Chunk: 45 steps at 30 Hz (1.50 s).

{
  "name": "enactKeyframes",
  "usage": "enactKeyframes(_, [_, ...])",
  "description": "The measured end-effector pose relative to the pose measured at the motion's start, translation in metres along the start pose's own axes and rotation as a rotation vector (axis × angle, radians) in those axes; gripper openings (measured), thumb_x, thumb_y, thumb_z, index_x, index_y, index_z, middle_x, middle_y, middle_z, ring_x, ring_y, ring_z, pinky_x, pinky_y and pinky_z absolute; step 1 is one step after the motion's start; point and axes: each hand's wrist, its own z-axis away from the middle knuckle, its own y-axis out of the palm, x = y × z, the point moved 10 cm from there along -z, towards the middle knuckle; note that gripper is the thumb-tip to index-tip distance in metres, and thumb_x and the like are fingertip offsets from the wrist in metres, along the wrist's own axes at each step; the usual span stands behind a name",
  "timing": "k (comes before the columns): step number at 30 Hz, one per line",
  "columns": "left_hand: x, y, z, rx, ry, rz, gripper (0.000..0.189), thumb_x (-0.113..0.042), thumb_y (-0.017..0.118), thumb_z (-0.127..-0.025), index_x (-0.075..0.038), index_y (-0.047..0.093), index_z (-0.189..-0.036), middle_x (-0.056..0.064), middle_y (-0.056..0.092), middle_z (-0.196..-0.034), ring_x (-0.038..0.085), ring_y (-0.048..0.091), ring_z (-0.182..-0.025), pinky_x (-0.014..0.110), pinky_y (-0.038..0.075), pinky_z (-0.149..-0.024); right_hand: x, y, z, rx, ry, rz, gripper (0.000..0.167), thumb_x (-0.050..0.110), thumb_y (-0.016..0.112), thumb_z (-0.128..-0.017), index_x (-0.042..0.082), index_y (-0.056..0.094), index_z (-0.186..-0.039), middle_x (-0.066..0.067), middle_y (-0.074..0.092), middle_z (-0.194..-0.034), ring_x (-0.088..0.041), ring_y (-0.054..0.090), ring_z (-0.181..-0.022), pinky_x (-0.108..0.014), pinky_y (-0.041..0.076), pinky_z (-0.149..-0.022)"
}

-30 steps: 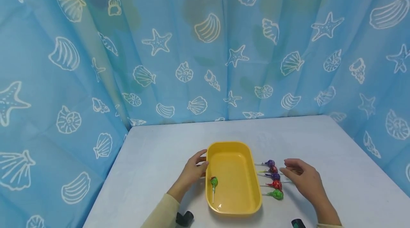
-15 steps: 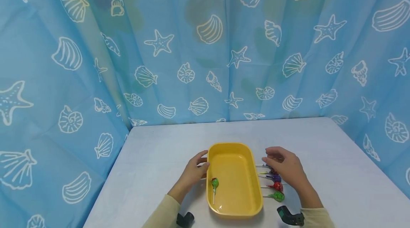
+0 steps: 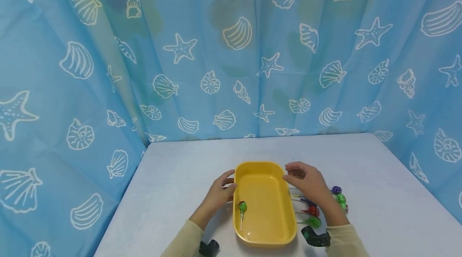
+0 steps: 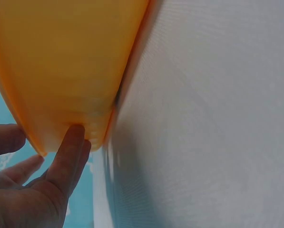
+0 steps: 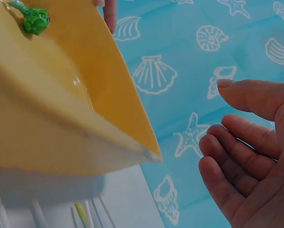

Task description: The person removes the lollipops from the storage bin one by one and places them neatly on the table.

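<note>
A yellow tray (image 3: 267,213) lies on the table, with one green-wrapped lollipop (image 3: 242,207) inside at its left. My left hand (image 3: 217,191) touches the tray's left side. In the left wrist view its extended fingers (image 4: 69,154) lie against the tray's outer wall, the thumb by the rim. Beside the far right rim hovers my right hand (image 3: 306,181), fingers loosely bent and nothing between them, as the right wrist view also shows. Several lollipops lie right of the tray, among them a red one (image 3: 313,211) and a green one (image 3: 314,221); my right forearm partly covers the row.
Beyond the right forearm lie more lollipops, one purple (image 3: 336,189) and one green (image 3: 340,198). The table (image 3: 173,177) has a pale cover, and a blue shell-print curtain (image 3: 202,100) hangs around its back and sides. Black wrist devices (image 3: 317,237) are worn on both wrists.
My right hand has moved left, from beyond the lollipop row to the tray's far right rim, uncovering lollipops farther right. The left hand stays at the tray's side.
</note>
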Motion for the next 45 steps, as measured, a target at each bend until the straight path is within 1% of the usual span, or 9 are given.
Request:
enactKeyframes(4, [0.002,0.0,0.0,-0.005,-0.009,-0.014,0.051,-0.01,0.057,-0.104,-0.012,0.045,-0.153,0.022,0.055,-0.14,0.036,0.064,-0.116,0.04,0.063,-0.084,0.005,0.007,-0.003,0.024,-0.02,-0.012,0.042,0.026,0.074,-0.094,0.002,0.065,-0.127,-0.015,0.068,-0.12,-0.031,0.066,-0.109,-0.048,0.057,-0.097])
enactKeyframes(10, [0.0,0.0,0.0,-0.001,-0.002,-0.011,0.052,-0.009,0.057,-0.103,-0.011,0.044,-0.153,0.023,0.054,-0.14,0.037,0.064,-0.116,0.04,0.063,-0.084,0.019,0.019,-0.007,0.059,-0.078,-0.021,0.039,0.025,0.076,-0.093,0.0,0.067,-0.122,-0.017,0.068,-0.119,-0.031,0.067,-0.107,-0.047,0.059,-0.095])
enactKeyframes(17, [0.0,0.0,0.0,0.007,0.006,-0.013,0.051,-0.01,0.057,-0.104,-0.012,0.044,-0.154,0.023,0.054,-0.14,0.036,0.064,-0.116,0.041,0.063,-0.085,0.028,0.031,-0.016,0.076,-0.095,0.016,0.038,0.021,0.078,-0.091,0.0,0.068,-0.121,-0.016,0.069,-0.117,-0.03,0.067,-0.104,-0.046,0.059,-0.094])
enactKeyframes(24, [-0.003,0.001,0.0,0.018,0.025,0.014,0.052,-0.009,0.057,-0.104,-0.009,0.042,-0.154,0.024,0.055,-0.139,0.037,0.065,-0.114,0.041,0.063,-0.083,0.032,0.042,-0.023,0.104,-0.107,-0.001,0.037,0.02,0.079,-0.09,0.0,0.069,-0.12,-0.013,0.07,-0.116,-0.029,0.066,-0.104,-0.046,0.059,-0.094])
enactKeyframes(30, [-0.004,0.001,0.002,0.019,0.036,0.04,0.054,-0.007,0.057,-0.103,-0.006,0.041,-0.154,0.027,0.054,-0.138,0.039,0.065,-0.113,0.041,0.064,-0.082,0.035,0.055,-0.028,0.157,-0.108,-0.009,0.035,0.014,0.078,-0.089,-0.001,0.069,-0.12,-0.016,0.069,-0.116,-0.03,0.066,-0.104,-0.045,0.059,-0.093])
enactKeyframes(36, [-0.002,0.001,0.003,0.012,0.018,0.01,0.052,-0.009,0.057,-0.104,-0.008,0.042,-0.154,0.026,0.054,-0.139,0.037,0.065,-0.114,0.04,0.064,-0.082,0.036,0.076,-0.032,0.227,-0.129,-0.028,0.033,0.012,0.078,-0.09,-0.002,0.069,-0.119,-0.018,0.069,-0.115,-0.03,0.066,-0.103,-0.046,0.059,-0.094])
enactKeyframes(41, [0.0,0.0,0.003,0.001,0.001,0.005,0.051,-0.009,0.057,-0.104,-0.011,0.044,-0.153,0.024,0.054,-0.14,0.036,0.064,-0.115,0.04,0.064,-0.083,0.043,0.096,-0.033,0.303,-0.201,-0.046,0.034,0.01,0.077,-0.09,-0.005,0.068,-0.119,-0.018,0.069,-0.114,-0.032,0.066,-0.104,-0.049,0.057,-0.096])
enactKeyframes(43, [-0.001,0.0,0.002,0.005,0.006,0.011,0.051,-0.009,0.057,-0.104,-0.01,0.044,-0.153,0.025,0.054,-0.14,0.037,0.064,-0.116,0.04,0.063,-0.084,0.047,0.102,-0.032,0.325,-0.237,-0.038,0.033,0.009,0.077,-0.089,-0.006,0.068,-0.118,-0.018,0.07,-0.113,-0.033,0.066,-0.104,-0.051,0.057,-0.096])
enactKeyframes(45, [-0.001,0.0,0.002,0.003,0.0,0.007,0.051,-0.009,0.057,-0.104,-0.011,0.044,-0.153,0.024,0.054,-0.14,0.037,0.064,-0.116,0.04,0.063,-0.084,0.05,0.108,-0.032,0.345,-0.256,-0.029,0.032,0.008,0.077,-0.089,-0.006,0.068,-0.117,-0.018,0.07,-0.113,-0.033,0.067,-0.104,-0.051,0.057,-0.096])
